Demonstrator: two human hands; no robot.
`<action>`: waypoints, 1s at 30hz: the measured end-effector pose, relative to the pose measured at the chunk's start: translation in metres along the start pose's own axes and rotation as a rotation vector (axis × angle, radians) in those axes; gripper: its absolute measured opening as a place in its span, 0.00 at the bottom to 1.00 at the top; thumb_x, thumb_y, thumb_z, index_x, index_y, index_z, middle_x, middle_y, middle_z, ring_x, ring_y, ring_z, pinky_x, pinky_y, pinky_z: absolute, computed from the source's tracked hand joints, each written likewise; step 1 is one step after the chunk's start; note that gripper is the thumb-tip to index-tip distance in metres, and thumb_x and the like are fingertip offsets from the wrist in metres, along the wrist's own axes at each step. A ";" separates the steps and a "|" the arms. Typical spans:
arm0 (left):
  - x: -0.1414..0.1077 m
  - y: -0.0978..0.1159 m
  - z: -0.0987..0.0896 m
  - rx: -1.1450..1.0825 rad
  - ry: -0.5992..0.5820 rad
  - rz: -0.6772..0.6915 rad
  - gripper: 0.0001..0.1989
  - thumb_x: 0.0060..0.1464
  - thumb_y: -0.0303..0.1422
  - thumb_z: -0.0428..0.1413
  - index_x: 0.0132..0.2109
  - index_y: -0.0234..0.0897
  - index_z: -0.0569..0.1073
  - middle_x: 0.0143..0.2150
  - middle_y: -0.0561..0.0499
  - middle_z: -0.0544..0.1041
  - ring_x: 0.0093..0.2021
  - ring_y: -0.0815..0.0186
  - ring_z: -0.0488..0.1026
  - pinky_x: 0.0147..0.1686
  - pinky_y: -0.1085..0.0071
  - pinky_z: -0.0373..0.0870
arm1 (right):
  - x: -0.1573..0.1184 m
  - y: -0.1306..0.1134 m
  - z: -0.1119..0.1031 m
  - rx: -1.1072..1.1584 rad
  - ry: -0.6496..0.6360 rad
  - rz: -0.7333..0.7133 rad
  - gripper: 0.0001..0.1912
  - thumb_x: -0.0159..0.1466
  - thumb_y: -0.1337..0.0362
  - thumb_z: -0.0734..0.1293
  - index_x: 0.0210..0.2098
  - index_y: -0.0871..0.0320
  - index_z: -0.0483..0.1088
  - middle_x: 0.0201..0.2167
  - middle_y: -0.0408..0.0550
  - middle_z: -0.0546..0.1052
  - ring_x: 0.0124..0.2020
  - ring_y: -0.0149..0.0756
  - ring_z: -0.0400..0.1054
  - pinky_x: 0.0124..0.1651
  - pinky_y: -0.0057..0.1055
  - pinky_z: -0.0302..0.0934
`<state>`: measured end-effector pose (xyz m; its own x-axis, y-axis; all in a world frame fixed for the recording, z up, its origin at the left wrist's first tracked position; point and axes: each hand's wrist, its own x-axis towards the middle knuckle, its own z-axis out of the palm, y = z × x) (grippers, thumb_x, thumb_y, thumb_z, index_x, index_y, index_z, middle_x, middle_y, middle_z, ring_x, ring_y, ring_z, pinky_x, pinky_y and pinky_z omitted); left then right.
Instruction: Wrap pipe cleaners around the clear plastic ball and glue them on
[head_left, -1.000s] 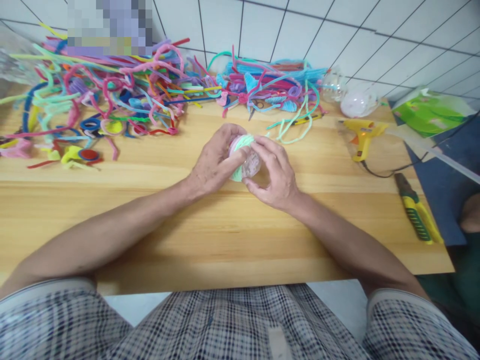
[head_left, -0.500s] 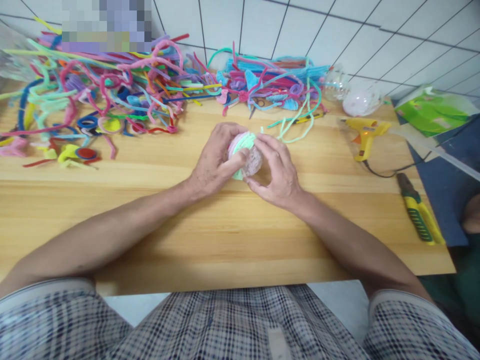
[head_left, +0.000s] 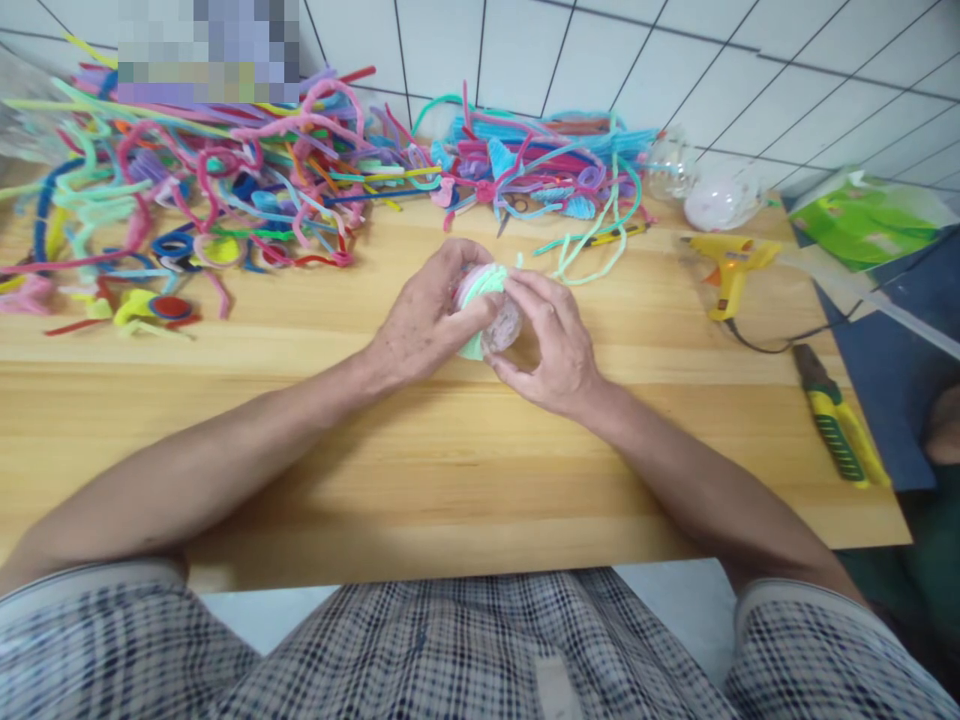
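A clear ball wrapped partly in mint green and pink fuzzy strips (head_left: pixel 504 326) is held between both hands above the middle of the wooden table (head_left: pixel 465 450). My left hand (head_left: pixel 431 318) grips its left side, with the thumb laid across the front. On the right side, my right hand (head_left: pixel 553 343) has its fingertips on the upper edge and its thumb at the lower edge. A short mint green end sticks up beside the right fingertips. My fingers hide much of the ball's left and back.
Tangled colourful pipe cleaners (head_left: pixel 217 180) lie along the back left, and a blue and pink bundle (head_left: pixel 525 165) at the back middle. To the right are clear balls (head_left: pixel 720 200), a yellow glue gun (head_left: pixel 731 265) with a cord and yellow-green pliers (head_left: pixel 832 420). Part of a person shows at the right edge.
My left hand has shifted slightly left and up, and the wrapped ball has turned or tilted a little between the hands. My right hand has barely moved.
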<state>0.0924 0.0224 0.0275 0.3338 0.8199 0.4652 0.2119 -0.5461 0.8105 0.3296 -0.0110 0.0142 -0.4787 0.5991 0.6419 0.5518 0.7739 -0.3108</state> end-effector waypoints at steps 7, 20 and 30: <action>-0.001 -0.002 0.001 -0.053 0.015 0.003 0.25 0.72 0.61 0.60 0.59 0.47 0.75 0.50 0.45 0.80 0.52 0.51 0.81 0.56 0.48 0.83 | -0.001 -0.003 0.000 0.021 -0.042 0.046 0.42 0.73 0.47 0.73 0.80 0.49 0.58 0.80 0.61 0.69 0.81 0.64 0.64 0.80 0.72 0.63; -0.009 -0.007 0.005 -0.041 0.062 0.015 0.26 0.74 0.58 0.58 0.66 0.49 0.74 0.62 0.43 0.79 0.61 0.51 0.80 0.64 0.50 0.81 | -0.002 0.005 0.000 0.016 -0.056 0.042 0.46 0.72 0.50 0.73 0.82 0.50 0.52 0.79 0.63 0.69 0.80 0.64 0.65 0.82 0.72 0.60; -0.006 -0.004 0.003 0.047 0.042 0.098 0.25 0.75 0.60 0.55 0.65 0.49 0.75 0.61 0.43 0.80 0.64 0.48 0.78 0.69 0.45 0.78 | -0.002 0.007 0.002 0.007 0.001 0.011 0.42 0.71 0.50 0.74 0.80 0.49 0.59 0.75 0.60 0.73 0.79 0.67 0.66 0.80 0.77 0.62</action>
<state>0.0923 0.0196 0.0203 0.3162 0.7684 0.5564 0.2237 -0.6304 0.7433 0.3331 -0.0068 0.0095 -0.4718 0.6071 0.6394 0.5519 0.7689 -0.3228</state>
